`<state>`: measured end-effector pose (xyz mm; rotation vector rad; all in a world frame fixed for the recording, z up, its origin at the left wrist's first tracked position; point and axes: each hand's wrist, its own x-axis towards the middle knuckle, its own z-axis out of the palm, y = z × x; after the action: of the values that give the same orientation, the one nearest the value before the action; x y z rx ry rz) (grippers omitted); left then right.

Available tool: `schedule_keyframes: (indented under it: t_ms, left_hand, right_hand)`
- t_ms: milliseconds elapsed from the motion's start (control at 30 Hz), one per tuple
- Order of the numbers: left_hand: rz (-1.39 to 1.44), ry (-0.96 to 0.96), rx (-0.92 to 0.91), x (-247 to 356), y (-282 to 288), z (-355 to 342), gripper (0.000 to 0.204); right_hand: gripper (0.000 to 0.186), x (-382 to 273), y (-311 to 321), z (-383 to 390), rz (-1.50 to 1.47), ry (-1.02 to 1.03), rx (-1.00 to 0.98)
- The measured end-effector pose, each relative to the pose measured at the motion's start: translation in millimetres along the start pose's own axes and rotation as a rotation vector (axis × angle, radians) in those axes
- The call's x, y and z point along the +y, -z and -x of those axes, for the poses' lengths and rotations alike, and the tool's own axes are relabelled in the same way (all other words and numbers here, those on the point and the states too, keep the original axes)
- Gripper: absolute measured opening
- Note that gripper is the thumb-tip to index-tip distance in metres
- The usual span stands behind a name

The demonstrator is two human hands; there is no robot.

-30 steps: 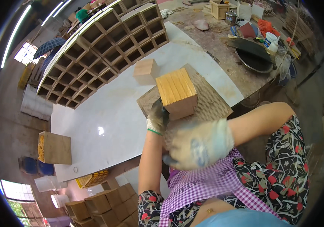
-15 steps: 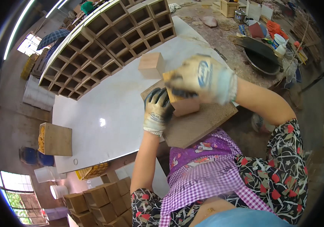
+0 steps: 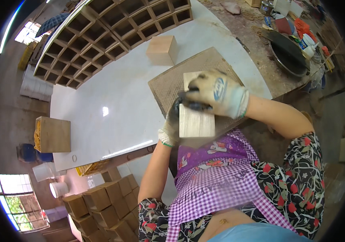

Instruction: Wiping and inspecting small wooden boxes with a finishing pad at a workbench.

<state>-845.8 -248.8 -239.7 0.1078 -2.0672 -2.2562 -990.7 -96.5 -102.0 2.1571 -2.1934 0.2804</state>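
A pale wooden box (image 3: 196, 123) stands over a brown textured board (image 3: 210, 59) at the near edge of the white table, one light grained face turned up. My left hand (image 3: 171, 126), in a cream glove with dark fingers, is closed on the box's left side. Across the box's upper face lies my right hand (image 3: 217, 92), in a similar glove, with its fingers bent and slightly blurred. Whatever may be under those fingers is hidden. Just beyond the board sits another wooden box (image 3: 161, 51).
Rows of open wooden boxes (image 3: 110, 38) line the table's far left. A box with yellow contents (image 3: 53, 135) stands at the left edge. More boxes (image 3: 108, 201) are stacked on the lower left. At right, a dark round basin (image 3: 287, 56) sits among clutter.
The box has turned, so a pale grained face now points up. My right hand has shifted slightly across it, and my left hand has moved round its side. The whole view has shifted a little.
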Motion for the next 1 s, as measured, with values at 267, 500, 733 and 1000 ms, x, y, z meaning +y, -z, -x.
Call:
schedule_keyframes:
  t_ms: [267, 500, 733, 1000]
  left_hand:
    - [1.008, 0.233, 0.139, -31.3, -7.3, -9.5, 0.054]
    - [1.169, 0.198, -0.092, -17.4, -9.4, -6.6, 0.055]
    - [1.082, 0.235, 0.199, -23.4, -14.6, -7.6, 0.049]
    - [0.995, 0.238, 0.177, -27.0, -13.1, -10.9, 0.064]
  right_hand:
    - [0.028, 18.5, 7.1, -51.8, 0.042, -0.382, -0.032]
    - [0.023, -50.9, 8.8, 1.2, -0.012, 0.273, -0.097]
    - [0.026, 44.8, -8.3, -35.0, 0.012, -0.291, 0.138]
    - [0.034, -39.2, 2.1, 36.3, 0.034, 0.060, -0.063]
